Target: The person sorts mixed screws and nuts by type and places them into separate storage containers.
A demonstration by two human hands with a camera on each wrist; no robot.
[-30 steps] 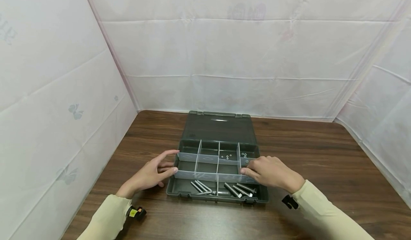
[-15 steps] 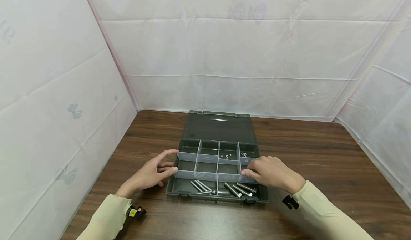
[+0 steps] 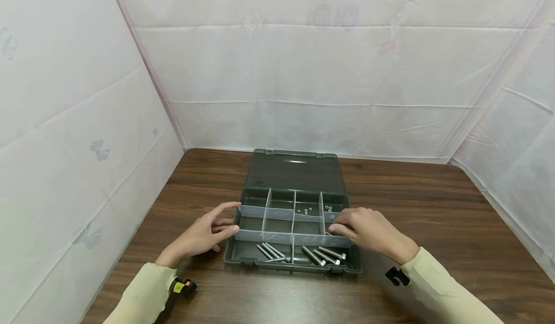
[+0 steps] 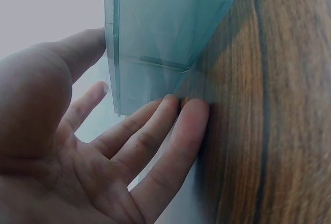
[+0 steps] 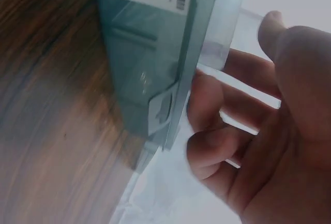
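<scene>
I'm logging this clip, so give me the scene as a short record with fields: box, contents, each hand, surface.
box: dark organizer box, lid open and lying flat behind it, clear dividers inside
contents: bolts in the two front compartments; small nuts in two back compartments
left hand: left hand, fingers straight, touching the box's left side
right hand: right hand, fingers curled over the right-side compartments; what they hold cannot be told
surface: wooden table

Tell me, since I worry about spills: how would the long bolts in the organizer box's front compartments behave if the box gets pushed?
The bolts look like round, smooth metal lying loose, so they would probably roll or slide. The clear dividers and box wall likely contain them. They seem heavy for their size, probably steadying the box.
</scene>
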